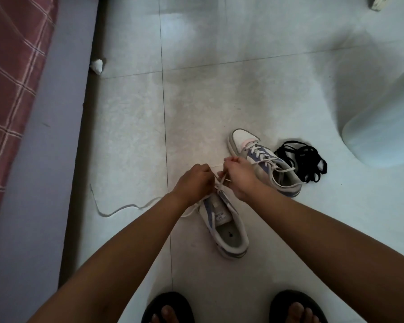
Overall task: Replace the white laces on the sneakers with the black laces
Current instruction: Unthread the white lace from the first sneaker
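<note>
Black sandals [168, 308] on the person's feet sit nearest the camera, on pale floor tiles [131, 136]. Beyond them, both arms reach down to the near sneaker [226, 229], its heel toward the viewer. The left hand [194, 183] and right hand [238, 176] are each curled around and pinching its white lace [117, 209], one loose end of which trails off to the left across the floor. Just past it lies the second sneaker [264, 162], still laced in white, with the black laces [303, 162] heaped beside it. Likely risks: a hard tug could snag the lace in an eyelet or drag the unbraced shoe, and the trailing end could catch underfoot.
</note>
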Demonstrator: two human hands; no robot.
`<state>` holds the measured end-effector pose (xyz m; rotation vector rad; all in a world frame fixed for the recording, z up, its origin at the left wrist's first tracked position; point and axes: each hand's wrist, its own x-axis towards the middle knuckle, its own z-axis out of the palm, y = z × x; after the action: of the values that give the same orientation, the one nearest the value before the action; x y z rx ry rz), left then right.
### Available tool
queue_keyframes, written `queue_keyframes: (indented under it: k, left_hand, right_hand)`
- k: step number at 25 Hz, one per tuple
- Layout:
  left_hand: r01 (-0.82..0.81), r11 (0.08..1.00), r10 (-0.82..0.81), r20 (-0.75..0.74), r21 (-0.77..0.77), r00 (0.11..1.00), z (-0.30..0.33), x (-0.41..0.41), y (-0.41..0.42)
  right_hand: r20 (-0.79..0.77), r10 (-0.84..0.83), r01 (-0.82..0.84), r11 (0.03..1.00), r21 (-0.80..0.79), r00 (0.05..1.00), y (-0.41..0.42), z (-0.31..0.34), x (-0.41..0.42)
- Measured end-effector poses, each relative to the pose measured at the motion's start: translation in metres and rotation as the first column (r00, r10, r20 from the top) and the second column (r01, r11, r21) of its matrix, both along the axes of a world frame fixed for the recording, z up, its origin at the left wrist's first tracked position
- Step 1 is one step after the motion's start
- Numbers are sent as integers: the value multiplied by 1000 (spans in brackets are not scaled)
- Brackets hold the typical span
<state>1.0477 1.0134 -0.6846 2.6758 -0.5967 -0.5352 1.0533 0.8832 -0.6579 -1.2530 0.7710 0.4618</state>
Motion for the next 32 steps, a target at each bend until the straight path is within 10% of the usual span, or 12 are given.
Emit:
queue_keyframes:
  k: [5, 8, 10, 13, 16, 18, 21, 24, 26, 32]
  left_hand:
    - [15, 1000, -14, -42, 16, 999, -2, 2, 1]
    - [54, 998, -54, -34, 9, 998, -1, 3, 3]
    - [83, 996, -83, -16, 27, 996, 0, 5, 4]
    - [-180, 965, 165, -92, -191, 982, 5, 5, 3]
    - [-782, 453, 688, -391, -428, 612, 6, 11, 12]
    - [-900, 310, 846, -342, -307, 409, 1, 14, 25]
    - [-808, 578, 815, 31, -117, 578, -5, 13, 38]
    - [-154, 988, 155, 158, -18, 975, -9, 11, 33]
    - [125, 988, -135, 122, 85, 983, -13, 10, 30]
    - [204, 954, -229, 96, 222, 969, -10, 25, 41]
  right_hand:
    - [79, -135, 102, 939, 328, 988, -45, 42, -11]
    - [74, 302, -272, 924, -270, 950, -68, 49, -34]
    - [-142, 605, -501, 480, -720, 784, -72, 36, -50]
    - [-346, 787, -438, -107, -892, 511, -53, 15, -70]
    - [-441, 832, -561, -200, -803, 335, -32, -4, -74]
    - [-488, 822, -580, -253, -774, 292, -29, -16, -71]
    - [-467, 837, -532, -267, -804, 286, -30, -23, -67]
    - [-443, 852, -526, -251, -812, 278, -29, -25, -64]
    - [-437, 857, -519, -251, -817, 274, -29, -25, -64]
    - [-404, 866, -525, -206, -826, 296, -31, -28, -67]
